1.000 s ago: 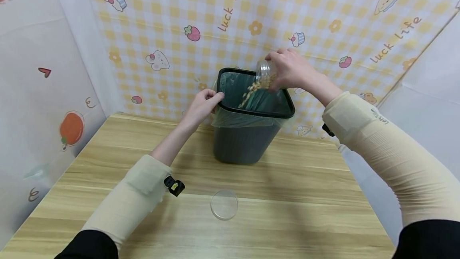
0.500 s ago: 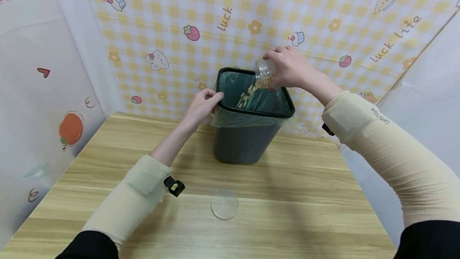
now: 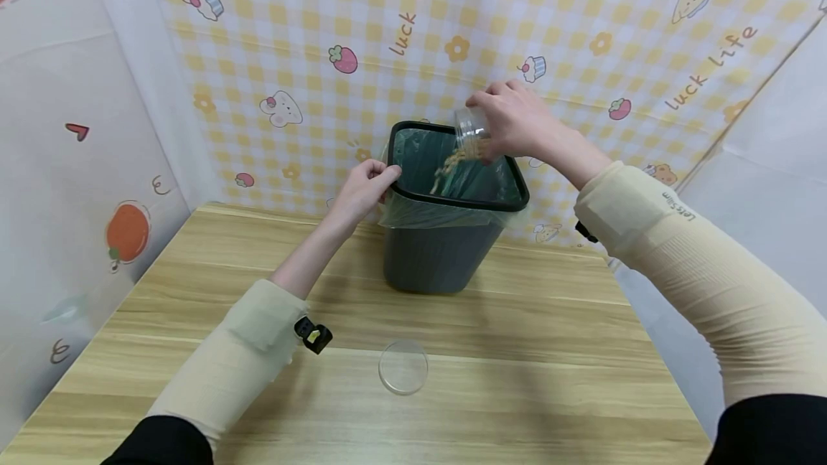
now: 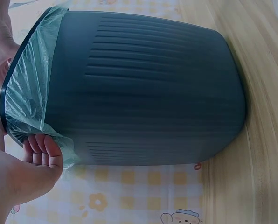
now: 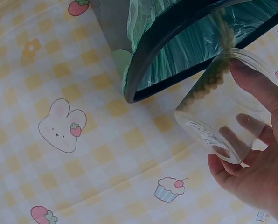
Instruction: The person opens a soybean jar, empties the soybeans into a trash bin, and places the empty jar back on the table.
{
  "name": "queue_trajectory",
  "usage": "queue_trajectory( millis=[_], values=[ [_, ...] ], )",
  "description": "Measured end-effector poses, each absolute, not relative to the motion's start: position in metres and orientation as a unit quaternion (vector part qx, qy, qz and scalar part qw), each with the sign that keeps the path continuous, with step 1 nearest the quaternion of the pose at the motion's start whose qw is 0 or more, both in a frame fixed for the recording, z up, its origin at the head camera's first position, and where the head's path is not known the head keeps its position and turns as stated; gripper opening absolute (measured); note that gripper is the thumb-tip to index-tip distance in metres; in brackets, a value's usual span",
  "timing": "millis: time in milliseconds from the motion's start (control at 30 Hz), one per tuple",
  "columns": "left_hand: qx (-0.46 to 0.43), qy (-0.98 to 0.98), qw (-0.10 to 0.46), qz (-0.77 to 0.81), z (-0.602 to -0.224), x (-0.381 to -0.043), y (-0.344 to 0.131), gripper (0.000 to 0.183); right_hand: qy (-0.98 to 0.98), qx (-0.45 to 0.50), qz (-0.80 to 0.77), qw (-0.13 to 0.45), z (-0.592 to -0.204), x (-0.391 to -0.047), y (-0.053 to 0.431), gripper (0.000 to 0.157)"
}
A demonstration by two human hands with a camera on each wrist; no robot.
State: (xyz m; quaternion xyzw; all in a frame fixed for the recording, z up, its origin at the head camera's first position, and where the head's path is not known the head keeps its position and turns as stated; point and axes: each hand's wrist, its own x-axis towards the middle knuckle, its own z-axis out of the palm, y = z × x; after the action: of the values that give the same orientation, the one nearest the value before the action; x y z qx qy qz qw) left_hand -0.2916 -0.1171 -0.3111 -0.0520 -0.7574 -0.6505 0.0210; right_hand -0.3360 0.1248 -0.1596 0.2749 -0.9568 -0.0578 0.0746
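Note:
My right hand (image 3: 520,120) grips a clear jar (image 3: 470,131), tipped over the right side of a dark trash can (image 3: 429,257). Small tan pieces, like beans or nuts, pour from its mouth into the can; in the right wrist view more of these pieces (image 5: 209,86) lie along the jar's lower wall. A thin green bag (image 4: 34,88) lines the can and folds over its black rim. At the rim's left side my left hand (image 3: 365,189) pinches the rim and bag, thumb on top and fingers curled beneath, as the left wrist view shows.
A clear round lid (image 3: 403,367) lies on the wood-grain table (image 3: 517,393) in front of the can. Behind the can hangs a yellow checked cloth (image 3: 310,34) with printed figures. A pale printed sheet (image 3: 58,185) stands along the left side.
My right hand and the jar have shifted slightly left and up, and the tan pieces keep falling. The amount left in the jar looks smaller. My left hand holds its place.

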Motion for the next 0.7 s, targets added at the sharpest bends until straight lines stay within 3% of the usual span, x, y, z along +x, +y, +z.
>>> queue_trajectory(
  millis=[700],
  values=[
    [-0.052, -0.757, 0.026, -0.65, -0.3128, -0.2923, -0.1166, 0.029, -0.935, 0.313, -0.125, 0.109, -0.1654, -0.3337, 0.1204, 0.088]
  ],
)
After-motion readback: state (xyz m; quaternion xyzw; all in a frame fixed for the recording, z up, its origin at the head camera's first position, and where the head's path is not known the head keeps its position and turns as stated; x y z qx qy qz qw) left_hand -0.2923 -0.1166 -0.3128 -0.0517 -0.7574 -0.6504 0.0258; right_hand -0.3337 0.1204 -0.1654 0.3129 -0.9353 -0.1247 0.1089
